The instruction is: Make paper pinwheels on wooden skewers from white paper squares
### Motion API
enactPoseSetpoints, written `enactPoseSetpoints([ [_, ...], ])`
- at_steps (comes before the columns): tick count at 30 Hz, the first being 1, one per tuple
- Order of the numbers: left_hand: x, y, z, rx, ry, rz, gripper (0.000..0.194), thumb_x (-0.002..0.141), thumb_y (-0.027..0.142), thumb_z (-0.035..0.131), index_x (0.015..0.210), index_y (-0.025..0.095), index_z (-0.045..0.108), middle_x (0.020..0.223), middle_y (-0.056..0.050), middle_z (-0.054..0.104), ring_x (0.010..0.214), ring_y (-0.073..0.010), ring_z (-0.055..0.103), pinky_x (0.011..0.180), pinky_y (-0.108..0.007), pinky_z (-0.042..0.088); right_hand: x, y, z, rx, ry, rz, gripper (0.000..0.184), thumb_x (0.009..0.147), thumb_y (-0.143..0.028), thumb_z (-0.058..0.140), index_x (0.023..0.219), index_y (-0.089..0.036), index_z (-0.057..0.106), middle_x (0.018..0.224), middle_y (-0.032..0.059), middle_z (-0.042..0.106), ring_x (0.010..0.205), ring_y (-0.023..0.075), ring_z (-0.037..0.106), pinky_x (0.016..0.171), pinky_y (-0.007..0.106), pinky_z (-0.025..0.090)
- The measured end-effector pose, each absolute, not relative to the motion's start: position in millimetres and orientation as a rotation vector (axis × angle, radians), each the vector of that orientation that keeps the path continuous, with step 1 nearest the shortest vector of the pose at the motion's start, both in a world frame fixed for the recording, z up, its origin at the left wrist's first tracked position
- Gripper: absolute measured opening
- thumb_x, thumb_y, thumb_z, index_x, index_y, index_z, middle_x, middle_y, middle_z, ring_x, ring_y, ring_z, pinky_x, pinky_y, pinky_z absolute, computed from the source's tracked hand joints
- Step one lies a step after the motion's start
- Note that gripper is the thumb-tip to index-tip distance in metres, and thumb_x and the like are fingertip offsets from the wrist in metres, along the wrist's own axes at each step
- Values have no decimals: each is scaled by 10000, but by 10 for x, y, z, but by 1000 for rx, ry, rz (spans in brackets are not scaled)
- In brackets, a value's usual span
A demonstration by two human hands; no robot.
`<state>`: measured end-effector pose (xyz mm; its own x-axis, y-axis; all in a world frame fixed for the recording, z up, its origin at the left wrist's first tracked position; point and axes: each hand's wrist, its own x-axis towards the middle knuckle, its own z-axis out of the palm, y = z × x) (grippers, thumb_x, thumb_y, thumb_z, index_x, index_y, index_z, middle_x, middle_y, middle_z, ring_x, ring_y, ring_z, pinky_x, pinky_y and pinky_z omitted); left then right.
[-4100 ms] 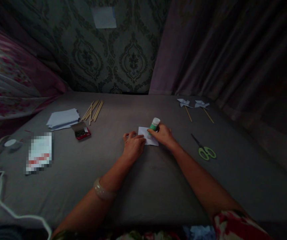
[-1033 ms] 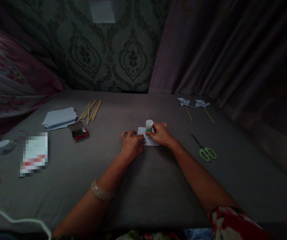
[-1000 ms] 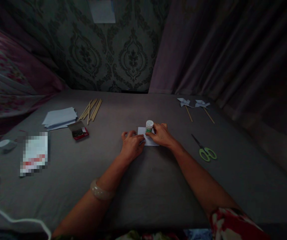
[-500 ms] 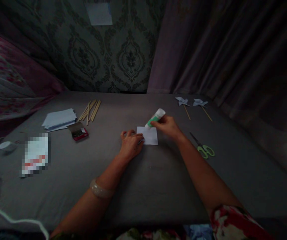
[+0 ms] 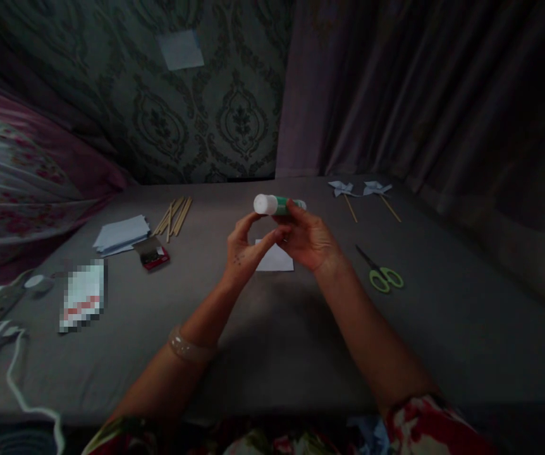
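Note:
A white and green glue stick (image 5: 279, 205) is in my right hand (image 5: 313, 237), lying nearly level above the table with its round white end toward the left. The right fingers are closed around its green middle. Just below the white end, my left hand (image 5: 244, 246) has thumb and forefinger apart in a curve. The left thumb reaches close to the right fingers; whether it touches them I cannot tell. Beneath both hands a small white square of paper (image 5: 275, 259) rests on the grey cloth, partly covered by them.
Green-handled scissors (image 5: 380, 275) lie to the right, behind them two paper pinwheels (image 5: 343, 189) on sticks. On the left are a paper stack (image 5: 123, 232), several wooden sticks (image 5: 177, 215), a small red box (image 5: 155, 258), a blurred packet (image 5: 83, 296) and a white cable (image 5: 16, 379).
The glue stick has been lifted off the paper and turned level, its white end swinging left. My left hand has left the paper and risen beside the stick.

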<state>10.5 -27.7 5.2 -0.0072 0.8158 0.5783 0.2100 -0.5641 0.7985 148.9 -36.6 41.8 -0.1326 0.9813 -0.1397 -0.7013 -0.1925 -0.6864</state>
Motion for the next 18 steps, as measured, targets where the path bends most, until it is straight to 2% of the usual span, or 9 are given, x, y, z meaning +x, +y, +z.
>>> enactPoseSetpoints([
  [4,330,-288,243,1596,840,1632,344,710,418,742,981,211,701,978,-31,707,976,-200,628,897,-341,460,1452,-477,542,-645,-613,1708,269,666,-409,779,801,-213,655,699,-43,650,483,53,426,499,223,393],
  [7,401,-318,310,1533,755,1623,291,706,390,746,927,203,715,911,-24,708,897,-180,644,841,-317,485,1492,-552,562,-678,-736,1717,343,667,-514,757,812,-217,666,737,-28,663,514,62,454,540,237,409],
  [12,191,-331,377,1631,942,1709,249,701,370,752,874,196,713,834,-9,698,810,-164,629,764,-296,484,1706,-575,417,-966,-1001,1561,468,680,-651,675,818,-205,693,945,62,709,738,143,592,686,300,457],
  [14,0,-312,376,1706,1092,1760,233,697,370,750,846,196,708,786,1,683,794,-167,614,760,-298,471,1826,-538,293,-1126,-1056,1312,399,720,-591,663,806,-204,703,979,63,712,813,158,614,750,313,457],
  [18,-483,-253,236,1823,1412,1734,235,692,397,728,807,195,691,787,-2,669,793,-183,594,751,-305,451,2006,-460,-43,-1325,-1225,807,196,767,-376,643,774,-192,711,867,57,732,852,186,644,834,344,456],
])
